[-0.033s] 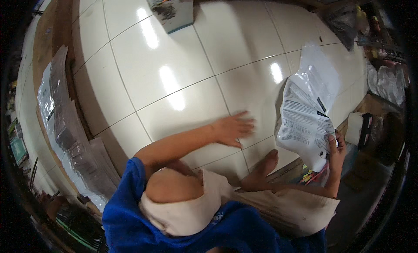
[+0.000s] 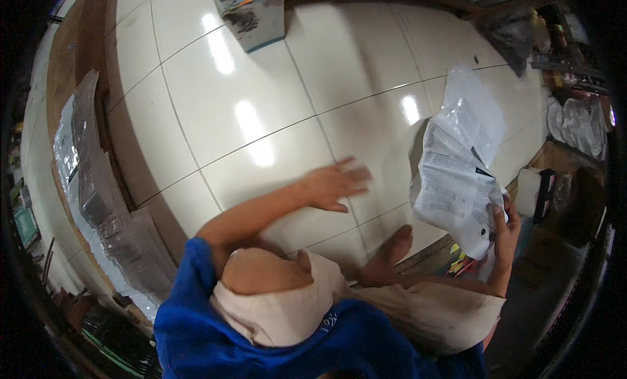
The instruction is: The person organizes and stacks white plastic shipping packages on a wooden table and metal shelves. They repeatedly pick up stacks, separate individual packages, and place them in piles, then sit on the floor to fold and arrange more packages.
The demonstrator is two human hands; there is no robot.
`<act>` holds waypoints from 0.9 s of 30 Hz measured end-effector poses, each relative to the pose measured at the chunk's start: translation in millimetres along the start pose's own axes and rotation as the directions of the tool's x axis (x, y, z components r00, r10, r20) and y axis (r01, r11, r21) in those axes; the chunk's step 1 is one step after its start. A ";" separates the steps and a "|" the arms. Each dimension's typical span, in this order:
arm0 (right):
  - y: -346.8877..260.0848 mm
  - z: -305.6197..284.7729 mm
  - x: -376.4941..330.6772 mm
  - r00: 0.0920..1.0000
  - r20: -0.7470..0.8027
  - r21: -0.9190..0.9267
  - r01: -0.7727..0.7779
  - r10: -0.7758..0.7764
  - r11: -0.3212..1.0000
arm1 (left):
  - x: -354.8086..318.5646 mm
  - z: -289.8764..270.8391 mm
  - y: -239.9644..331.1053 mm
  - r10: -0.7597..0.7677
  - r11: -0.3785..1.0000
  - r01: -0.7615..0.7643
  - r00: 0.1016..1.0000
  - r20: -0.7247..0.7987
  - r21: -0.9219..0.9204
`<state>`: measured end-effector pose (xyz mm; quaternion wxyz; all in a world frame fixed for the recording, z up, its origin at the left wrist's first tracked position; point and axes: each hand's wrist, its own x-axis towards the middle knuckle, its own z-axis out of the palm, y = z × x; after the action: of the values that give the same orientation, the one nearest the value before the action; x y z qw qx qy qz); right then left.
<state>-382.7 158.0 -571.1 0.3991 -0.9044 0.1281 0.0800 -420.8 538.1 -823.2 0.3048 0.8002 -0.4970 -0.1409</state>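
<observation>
White plastic packets (image 2: 454,183) gripped by right hand (image 2: 503,229), frame right; left hand (image 2: 336,183) open, flat on tiled floor (image 2: 261,85).

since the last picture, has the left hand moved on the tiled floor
No. The left hand lies flat on the same tile, just left of the same grout line, as before. The right hand grips the plastic packets.

- A blue short-sleeved top (image 2: 274,340) covers the person's upper body, its fabric bunched in soft folds along the lower edge of the view.
- Light beige shorts (image 2: 418,314) are worn below it (a small bit of pale stitching shows near the hem of the top).
- Both forearms are bare.
- The left hand (image 2: 336,183) and right hand (image 2: 504,232) wear no gloves.
- One foot (image 2: 388,255) is bare, without a shoe.
</observation>
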 end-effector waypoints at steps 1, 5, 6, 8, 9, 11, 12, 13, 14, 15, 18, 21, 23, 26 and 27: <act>-4.4 -17.9 0.4 0.999 0.014 0.010 0.037 -0.037 0.999 | -10.3 -9.4 -15.1 -0.221 0.975 0.223 0.964 -0.145 0.001; 3.4 -65.5 -9.2 0.990 0.059 0.026 0.127 -0.128 0.992 | -149.0 -68.5 -101.8 -0.714 0.384 0.921 0.341 -0.611 0.065; 8.7 -66.1 -6.5 0.986 0.062 0.034 0.156 -0.158 0.987 | -196.7 -78.1 -109.1 -0.694 0.157 0.988 0.115 -0.711 0.007; 17.1 -51.4 -2.7 0.984 0.093 0.083 0.144 -0.151 0.986 | -254.2 -123.7 -80.3 -0.907 -0.287 0.922 -0.173 -0.384 0.261; 5.0 -31.4 3.4 0.975 0.152 0.078 0.149 -0.159 0.986 | -312.8 -93.1 -77.7 -0.715 -0.390 0.904 -0.177 -0.677 0.175; -24.5 9.5 8.5 0.938 0.273 0.128 0.185 -0.214 0.974 | -334.9 -60.8 -56.7 -0.512 -0.137 0.983 -0.174 -0.841 -0.120; -43.9 26.9 6.9 0.907 0.329 0.181 0.214 -0.264 0.960 | -287.7 -56.2 -39.9 -0.590 0.186 0.929 -0.155 -0.793 -0.320; -68.1 42.1 9.4 0.854 0.396 0.231 0.265 -0.339 0.936 | -241.2 -43.9 -21.8 -0.541 0.394 0.884 0.001 -0.841 -0.252; -96.1 51.9 8.5 0.810 0.459 0.258 0.271 -0.365 0.927 | -209.6 -37.9 -1.7 -0.771 0.471 0.757 0.104 -0.628 -0.453; -118.9 56.7 8.9 0.759 0.519 0.297 0.271 -0.393 0.916 | -160.2 -51.4 24.9 -0.712 0.639 0.626 0.261 -0.652 -0.447; -183.8 55.1 5.3 0.662 0.517 0.307 0.448 -0.542 0.840 | -76.3 -55.6 45.5 -0.336 0.932 0.360 0.803 -0.493 -0.048; -209.0 38.9 1.6 0.711 0.334 0.276 0.554 -0.619 0.785 | -53.5 -30.7 29.1 -0.223 0.964 0.242 0.962 -0.160 0.112; -194.5 10.3 0.7 0.772 0.248 0.244 0.535 -0.585 0.809 | -75.6 -30.5 -11.6 -0.364 0.921 0.383 0.911 -0.193 0.070; -160.1 -29.5 -5.7 0.860 0.166 0.205 0.448 -0.482 0.870 | -189.9 -57.3 -90.7 -0.784 0.219 0.932 -0.008 -0.621 -0.289; -150.2 -39.6 -3.4 0.863 0.159 0.270 0.430 -0.480 0.862 | -279.4 -60.0 -111.3 -0.760 -0.195 0.980 -0.167 -0.628 -0.024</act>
<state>-339.9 226.6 -438.4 0.5182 -0.8430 -0.1271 0.0680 -440.4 840.9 -868.3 -0.0125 0.9468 0.3214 -0.0063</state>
